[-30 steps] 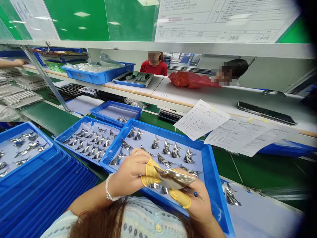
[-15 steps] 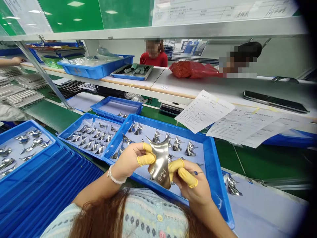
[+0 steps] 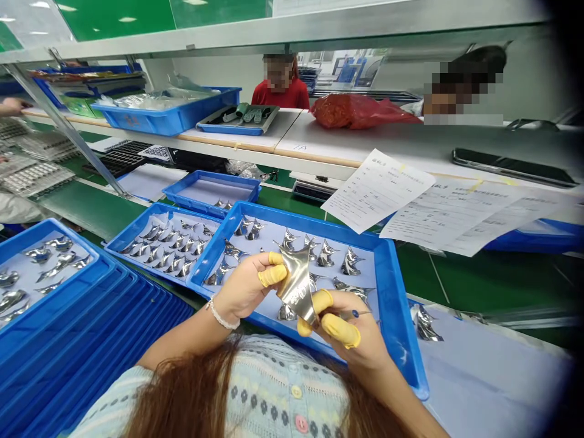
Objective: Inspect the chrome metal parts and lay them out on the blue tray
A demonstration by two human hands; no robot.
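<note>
A shiny curved metal piece (image 3: pixel 297 277) with pointed corners and engraved lettering is held up between both hands. My left hand (image 3: pixel 246 285) pinches its left edge in yellow finger cots. On its lower right end, the yellow-covered fingers of my right hand (image 3: pixel 358 331) are closed. A thin dark tool with a blue end (image 3: pixel 355 314) also rests in the right hand; its kind cannot be made out. Below the hands lies a large blue tray (image 3: pixel 396 274), lined with white paper, with several similar metal pieces (image 3: pixel 350 261) standing in it.
Left are a smaller blue tray (image 3: pixel 114 246) of metal pieces and a stack of blue trays (image 3: pixel 104 310). Papers (image 3: pixel 378 190) hang from the shelf edge, with a phone (image 3: pixel 513 166) above. A red bag (image 3: pixel 356 111) lies on the shelf, with people beyond.
The metal piece has tilted, its lower end turning to the right, and my right-hand fingers have shifted around that end. My left hand still holds it. The view has dipped slightly.
</note>
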